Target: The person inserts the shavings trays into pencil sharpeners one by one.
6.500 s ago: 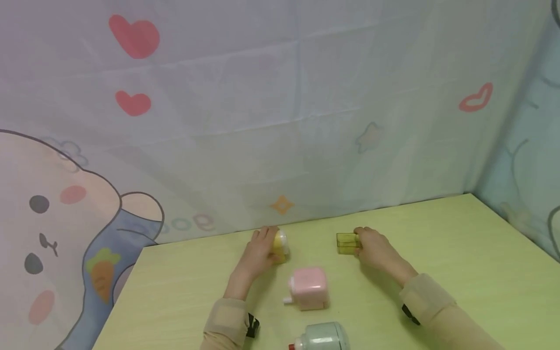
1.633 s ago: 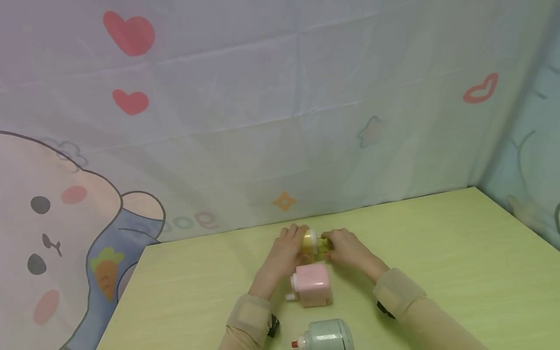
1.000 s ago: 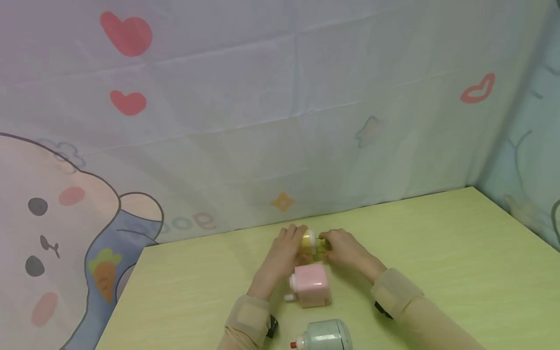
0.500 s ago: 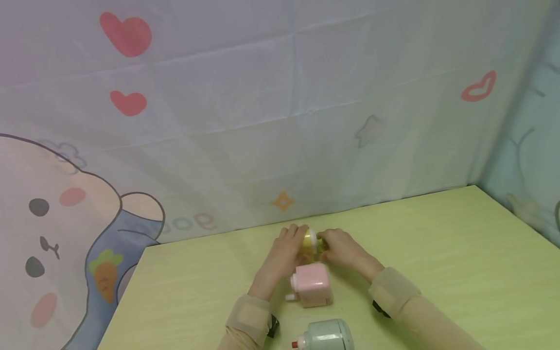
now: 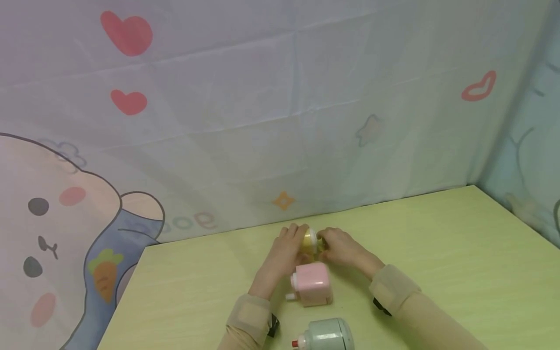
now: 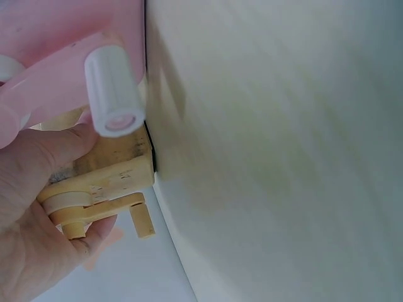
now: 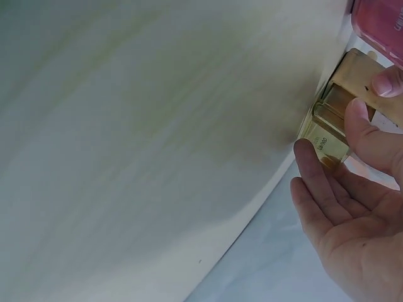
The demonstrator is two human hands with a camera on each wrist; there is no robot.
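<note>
My left hand (image 5: 282,253) grips a yellow crank pencil sharpener (image 5: 309,240) near the back of the table. Its crank handle (image 6: 119,207) and body (image 6: 123,157) show in the left wrist view, the thumb on one side and fingers on the other. Just to the right, my right hand (image 5: 345,248) pinches a clear yellow shavings drawer (image 7: 324,141) between thumb and fingers. The drawer lies against the sharpener's open end, partly inside it. In the head view only a small bit of the drawer (image 5: 321,244) shows between the hands.
A pink crank sharpener (image 5: 312,284) stands just in front of both hands. Closer to me is a grey-green sharpener (image 5: 325,334) with a red-tipped crank. Behind the light yellow-green table (image 5: 437,253) hangs a printed cloth (image 5: 245,121).
Since the oldest frame, the hands have come together, bringing sharpener and drawer from apart to joined. Over the last second and a half, the right hand has edged left, pushing the drawer further in.
</note>
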